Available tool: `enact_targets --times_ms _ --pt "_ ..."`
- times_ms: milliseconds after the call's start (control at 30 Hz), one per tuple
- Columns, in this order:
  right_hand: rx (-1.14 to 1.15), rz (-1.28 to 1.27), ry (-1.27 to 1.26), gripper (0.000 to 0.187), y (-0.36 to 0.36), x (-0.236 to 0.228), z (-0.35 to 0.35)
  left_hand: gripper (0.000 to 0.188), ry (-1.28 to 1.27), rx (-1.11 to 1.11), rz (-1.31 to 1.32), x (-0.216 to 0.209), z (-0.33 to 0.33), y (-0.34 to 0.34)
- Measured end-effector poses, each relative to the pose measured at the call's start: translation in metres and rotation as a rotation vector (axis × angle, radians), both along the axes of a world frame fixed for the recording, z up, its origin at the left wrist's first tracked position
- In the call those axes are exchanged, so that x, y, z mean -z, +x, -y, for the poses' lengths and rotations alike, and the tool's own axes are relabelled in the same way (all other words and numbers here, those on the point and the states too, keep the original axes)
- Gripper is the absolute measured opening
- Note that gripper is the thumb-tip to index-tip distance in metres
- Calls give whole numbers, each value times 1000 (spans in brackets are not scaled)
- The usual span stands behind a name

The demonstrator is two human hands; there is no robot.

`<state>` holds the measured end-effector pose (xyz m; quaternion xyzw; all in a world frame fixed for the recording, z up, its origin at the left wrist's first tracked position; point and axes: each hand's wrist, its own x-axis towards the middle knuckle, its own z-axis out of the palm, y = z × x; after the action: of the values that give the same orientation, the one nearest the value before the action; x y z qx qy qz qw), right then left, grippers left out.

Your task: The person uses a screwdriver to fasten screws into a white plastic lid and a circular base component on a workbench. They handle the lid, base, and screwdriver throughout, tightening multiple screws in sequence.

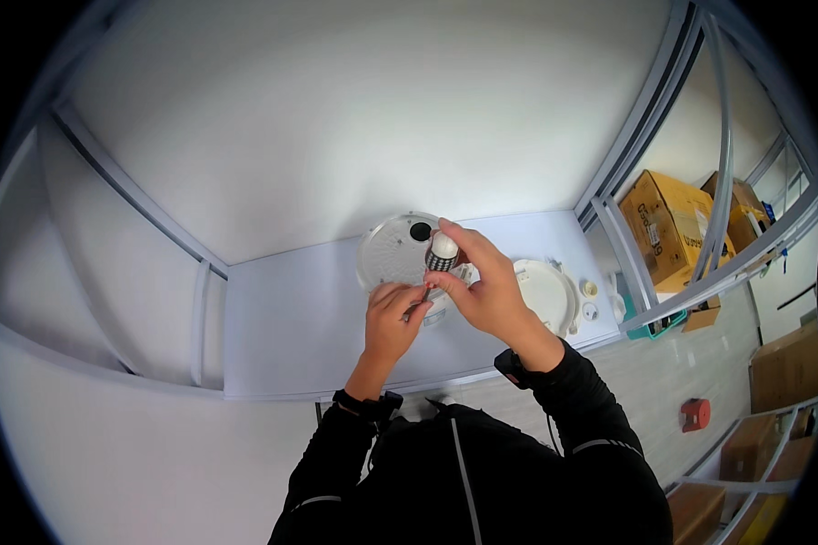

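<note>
Found both hands raised over the pale surface (286,313), close together, with fingertips nearly meeting. Observed the right hand (493,289) clamped on a white-domed piece (443,248), held between fingers and thumb, with a black-and-white patterned band below the dome. Observed the left hand (394,320) pinched around a thin dark rod (426,293), slanted up toward the lower end of the piece. Cannot confirm contact between rod and piece from this view.

Noted black sleeves (591,413) on both forearms, with a dark band (365,402) at the left wrist and a small dark device (510,365) at the right.

Behind the hands, on the surface: a round pale plate (382,259), with a black disc (420,232) near its far edge. To the right, partly covered by the right wrist: a round white dish (545,289). Beside the dish: a small cream round part (589,289) and, nearer the front edge, a small white round part (591,312).

Farther right, past the metal frame (630,263): cardboard boxes (668,227), a teal basket (645,331), a red stool (696,415) on the floor.
</note>
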<state>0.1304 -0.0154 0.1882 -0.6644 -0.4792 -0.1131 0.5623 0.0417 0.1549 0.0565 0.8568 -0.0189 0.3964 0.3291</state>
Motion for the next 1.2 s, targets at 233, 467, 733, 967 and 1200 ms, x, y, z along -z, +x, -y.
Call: enact_targets --times_ms 233,467,733,967,1200 --pt "-18 16 -9 70 11 5 5 29 -27 -60 -18 0 5 -2" --pt "121 188 17 75 15 16 -3 25 -68 -15 -77 -3 2 -4" --pt "-13 51 83 67 -1 1 -13 21 -89 26 -56 -1 -4 -1" --pt "145 105 -108 69 -7 8 -8 19 -85 55 -63 -1 -7 -1" --pt "115 29 75 66 -17 10 -21 20 -87 70 -28 3 -7 0"
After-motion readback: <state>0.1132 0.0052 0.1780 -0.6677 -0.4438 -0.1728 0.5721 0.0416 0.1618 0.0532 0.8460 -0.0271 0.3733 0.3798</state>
